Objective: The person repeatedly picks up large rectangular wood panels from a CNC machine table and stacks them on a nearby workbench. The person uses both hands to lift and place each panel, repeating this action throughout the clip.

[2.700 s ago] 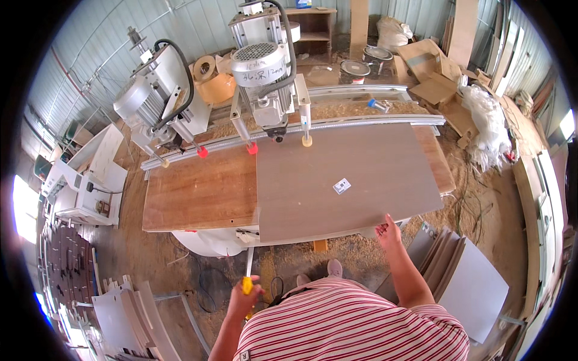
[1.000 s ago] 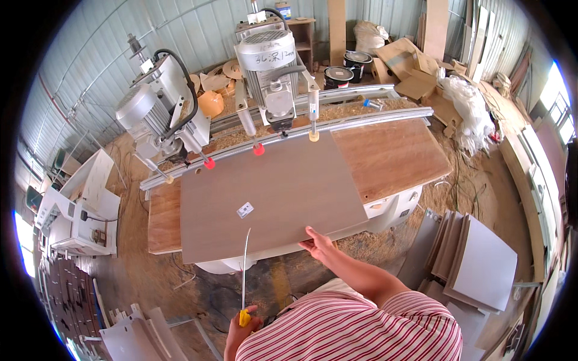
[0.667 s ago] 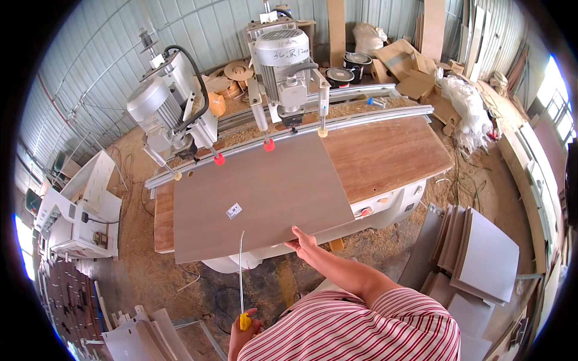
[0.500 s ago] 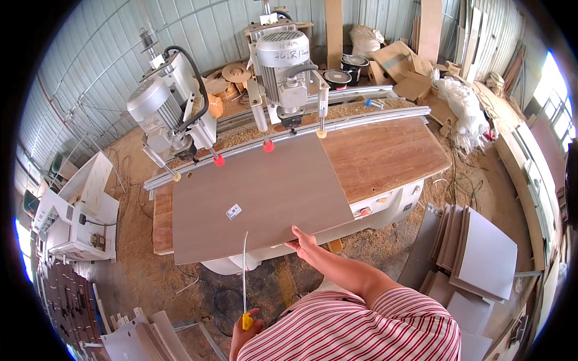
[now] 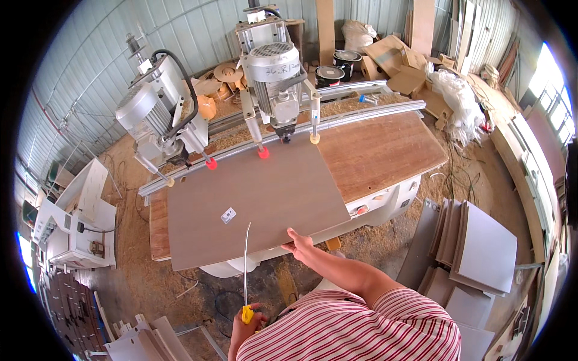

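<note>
My left hand (image 5: 245,325) is closed around the yellow grip of an air blow gun (image 5: 246,277), whose long thin metal nozzle points away from me. The bent nozzle tip is over the near part of a large grey-brown panel (image 5: 265,186) with a small white label (image 5: 228,215). At the panel's near edge, my right hand (image 5: 299,243) has its thumb on top and its other fingers mostly hidden below. The panel lies flat on the wooden bed (image 5: 385,150) of a drilling machine. Its far edge lies by the metal rail, under red-tipped clamp rods (image 5: 263,153).
Two grey motor heads (image 5: 274,69) (image 5: 141,111) stand above the rail. Stacked panels (image 5: 484,246) are on the floor at right, more boards (image 5: 144,340) at lower left. Behind the machine are black buckets (image 5: 330,74) and cardboard boxes (image 5: 409,81). Sawdust covers the floor.
My view has tilted slightly. The blow gun's nozzle tip has shifted a little farther over the panel. My right hand keeps its hold on the panel's near edge.
</note>
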A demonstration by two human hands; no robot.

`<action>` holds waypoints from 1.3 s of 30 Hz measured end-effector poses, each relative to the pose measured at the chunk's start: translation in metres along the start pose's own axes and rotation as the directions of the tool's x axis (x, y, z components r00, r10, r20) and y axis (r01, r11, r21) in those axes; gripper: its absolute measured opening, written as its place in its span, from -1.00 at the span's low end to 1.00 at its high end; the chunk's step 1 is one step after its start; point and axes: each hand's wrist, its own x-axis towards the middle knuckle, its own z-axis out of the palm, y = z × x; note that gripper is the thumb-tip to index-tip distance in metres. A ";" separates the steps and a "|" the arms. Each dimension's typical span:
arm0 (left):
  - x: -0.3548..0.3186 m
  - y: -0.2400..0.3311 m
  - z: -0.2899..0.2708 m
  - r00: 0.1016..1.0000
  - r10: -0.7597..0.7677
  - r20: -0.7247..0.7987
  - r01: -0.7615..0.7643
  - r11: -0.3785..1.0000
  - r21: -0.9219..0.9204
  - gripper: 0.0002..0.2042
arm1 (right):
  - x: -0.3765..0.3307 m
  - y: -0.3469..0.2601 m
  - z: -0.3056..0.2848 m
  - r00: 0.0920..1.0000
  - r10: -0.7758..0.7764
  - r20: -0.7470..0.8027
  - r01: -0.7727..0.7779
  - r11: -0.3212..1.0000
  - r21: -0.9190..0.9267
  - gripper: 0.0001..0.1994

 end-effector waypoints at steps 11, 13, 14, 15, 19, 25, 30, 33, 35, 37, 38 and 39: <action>-0.014 0.024 0.042 0.997 0.048 -0.054 -0.039 0.988 0.149 -0.97 | 0.005 -0.007 -0.017 0.977 0.118 0.179 -0.090 0.984 -0.155 -0.59; -0.015 0.021 0.044 0.997 0.033 -0.069 -0.023 0.991 0.135 -0.98 | 0.007 -0.012 -0.031 0.952 0.156 0.262 -0.083 0.960 -0.268 -0.54; -0.016 0.021 0.046 0.996 0.014 -0.091 -0.002 0.991 0.132 -0.98 | 0.007 -0.016 -0.041 0.937 0.165 0.309 -0.063 0.947 -0.316 -0.52; -0.018 0.021 0.049 0.993 -0.005 -0.114 0.019 0.992 0.126 -0.99 | 0.007 -0.021 -0.051 0.918 0.178 0.354 -0.039 0.930 -0.365 -0.50; -0.037 0.031 0.061 0.979 -0.183 -0.089 0.162 0.966 -0.203 -0.98 | 0.002 -0.063 -0.099 0.894 0.226 0.388 -0.018 0.882 -0.471 -0.52; -0.024 -0.007 0.026 0.970 -0.034 -0.239 -0.068 0.912 -0.404 -0.90 | 0.010 -0.133 -0.177 0.928 0.155 0.338 0.051 0.846 -0.530 -0.61; -0.045 0.028 0.071 0.991 -0.114 0.069 0.108 0.991 0.080 -0.87 | 0.026 -0.165 -0.195 0.956 0.108 0.273 0.016 0.910 -0.414 -0.75; -0.026 0.023 0.069 0.980 -0.187 -0.068 0.182 0.980 -0.076 -0.85 | 0.033 -0.181 -0.185 0.965 0.064 0.253 0.037 0.927 -0.373 -0.78; -0.020 0.023 0.066 0.994 -0.108 -0.026 0.106 0.992 -0.067 -0.83 | 0.037 -0.190 -0.178 0.975 0.038 0.219 0.036 0.946 -0.322 -0.75; -0.022 0.033 0.079 0.988 -0.146 0.043 0.143 0.988 0.065 -0.83 | 0.038 -0.196 -0.168 0.974 0.057 0.218 0.006 0.960 -0.278 -0.71; -0.018 0.028 0.084 0.989 -0.133 0.058 0.134 0.991 -0.020 -0.83 | 0.039 -0.200 -0.164 0.974 0.067 0.218 -0.009 0.966 -0.257 -0.69; -0.016 0.023 0.088 0.991 -0.118 0.070 0.125 0.987 -0.105 -0.83 | 0.042 -0.202 -0.161 0.969 0.078 0.235 -0.010 0.960 -0.280 -0.65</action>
